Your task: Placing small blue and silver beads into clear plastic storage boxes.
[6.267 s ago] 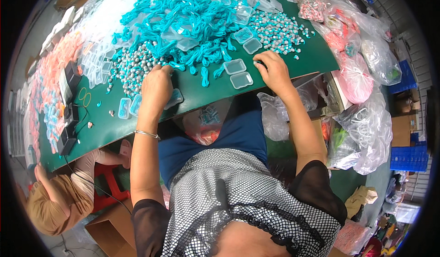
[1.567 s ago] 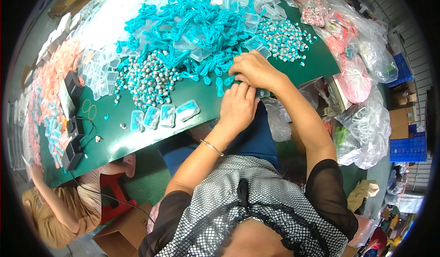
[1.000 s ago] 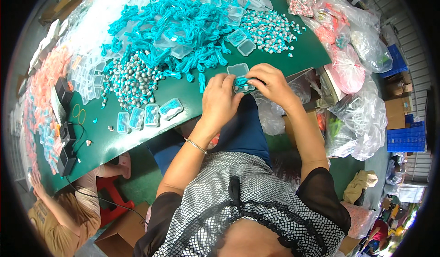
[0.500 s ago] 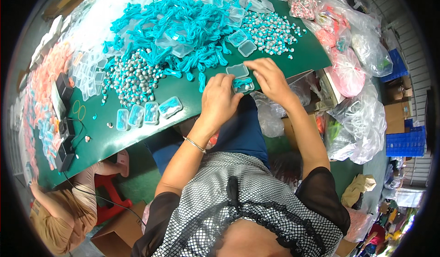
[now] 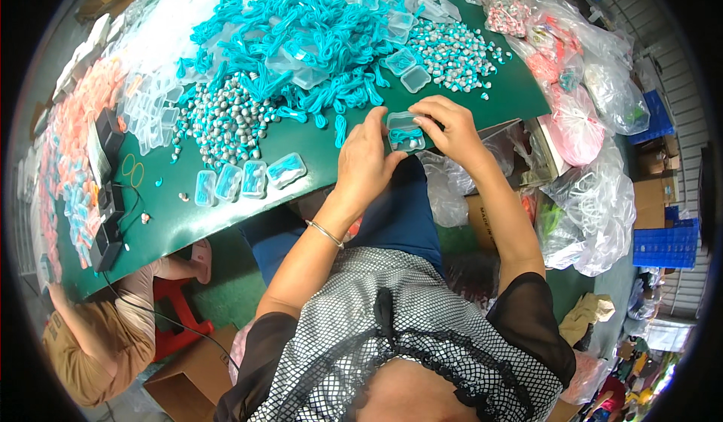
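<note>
Between my hands, at the table's front edge, is a small clear plastic case [image 5: 407,137] with a turquoise cord bundle inside. My left hand [image 5: 361,157] grips its left side, fingers along the far corner and thumb by the near one. On the other side, my right hand [image 5: 453,131] has its thumb and fingertips on the case's right edge and lid. Just left of my left hand lies a loose turquoise cord bundle [image 5: 340,130]. Several filled, closed cases [image 5: 286,170] stand in a row further left.
A big heap of turquoise cord bundles [image 5: 294,30] covers the table's middle. Grey-and-turquoise earbud-like pieces form one pile [image 5: 222,117] at left and another [image 5: 452,53] at right. Dark boxes [image 5: 107,185] and a seated person [image 5: 98,347] are at far left; plastic bags [image 5: 591,211] at right.
The case's raised lid has tipped down toward its base, with my right hand's fingers on it. My left fingers have straightened along the side. The whole view has shifted slightly.
</note>
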`<action>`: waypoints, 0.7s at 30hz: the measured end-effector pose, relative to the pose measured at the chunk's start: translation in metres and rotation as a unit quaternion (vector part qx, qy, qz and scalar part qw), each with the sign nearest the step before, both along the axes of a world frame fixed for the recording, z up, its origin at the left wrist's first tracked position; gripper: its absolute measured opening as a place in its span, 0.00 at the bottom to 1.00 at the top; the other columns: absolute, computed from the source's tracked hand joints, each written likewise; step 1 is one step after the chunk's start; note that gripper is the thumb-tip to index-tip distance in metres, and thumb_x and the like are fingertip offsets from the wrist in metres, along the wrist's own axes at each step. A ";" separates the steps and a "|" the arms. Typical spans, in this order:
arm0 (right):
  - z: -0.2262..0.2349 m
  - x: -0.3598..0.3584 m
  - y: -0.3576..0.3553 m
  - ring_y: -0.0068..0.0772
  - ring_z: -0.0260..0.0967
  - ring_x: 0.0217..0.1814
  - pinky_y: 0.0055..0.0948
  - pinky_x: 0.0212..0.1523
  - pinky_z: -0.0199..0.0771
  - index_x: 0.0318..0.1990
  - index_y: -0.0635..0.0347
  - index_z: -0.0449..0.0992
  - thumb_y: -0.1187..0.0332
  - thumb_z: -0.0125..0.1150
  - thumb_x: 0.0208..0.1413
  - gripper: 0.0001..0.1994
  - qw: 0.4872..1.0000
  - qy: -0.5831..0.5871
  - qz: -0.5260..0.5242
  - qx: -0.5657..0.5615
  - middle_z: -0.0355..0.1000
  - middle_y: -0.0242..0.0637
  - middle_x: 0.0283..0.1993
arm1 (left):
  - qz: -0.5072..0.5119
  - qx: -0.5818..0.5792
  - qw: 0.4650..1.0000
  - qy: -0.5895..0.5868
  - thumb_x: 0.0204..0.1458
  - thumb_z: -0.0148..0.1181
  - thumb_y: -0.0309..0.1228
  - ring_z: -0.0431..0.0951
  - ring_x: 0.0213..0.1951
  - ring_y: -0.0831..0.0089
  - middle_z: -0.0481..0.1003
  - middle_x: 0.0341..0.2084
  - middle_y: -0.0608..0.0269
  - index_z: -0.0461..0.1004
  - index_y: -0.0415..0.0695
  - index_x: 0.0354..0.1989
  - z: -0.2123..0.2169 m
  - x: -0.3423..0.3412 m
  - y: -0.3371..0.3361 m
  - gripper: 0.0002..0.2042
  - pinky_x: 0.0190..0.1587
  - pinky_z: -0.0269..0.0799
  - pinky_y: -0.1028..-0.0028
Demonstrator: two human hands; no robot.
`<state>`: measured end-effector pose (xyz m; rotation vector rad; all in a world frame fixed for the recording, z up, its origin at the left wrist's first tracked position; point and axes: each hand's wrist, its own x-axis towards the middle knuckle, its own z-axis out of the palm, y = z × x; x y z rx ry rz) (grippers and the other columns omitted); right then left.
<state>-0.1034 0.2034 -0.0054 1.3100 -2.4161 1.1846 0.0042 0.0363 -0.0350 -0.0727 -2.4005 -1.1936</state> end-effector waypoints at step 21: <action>-0.022 0.035 -0.001 0.42 0.73 0.39 0.32 0.39 0.75 0.44 0.62 0.77 0.77 0.65 0.49 0.13 0.998 -0.018 0.028 -0.053 0.73 0.43 0.41 | -0.038 -0.011 0.998 0.049 0.53 0.64 0.31 0.77 0.29 0.53 0.71 0.32 0.54 0.75 0.38 0.40 -0.007 0.004 -0.009 0.11 0.30 0.73 0.61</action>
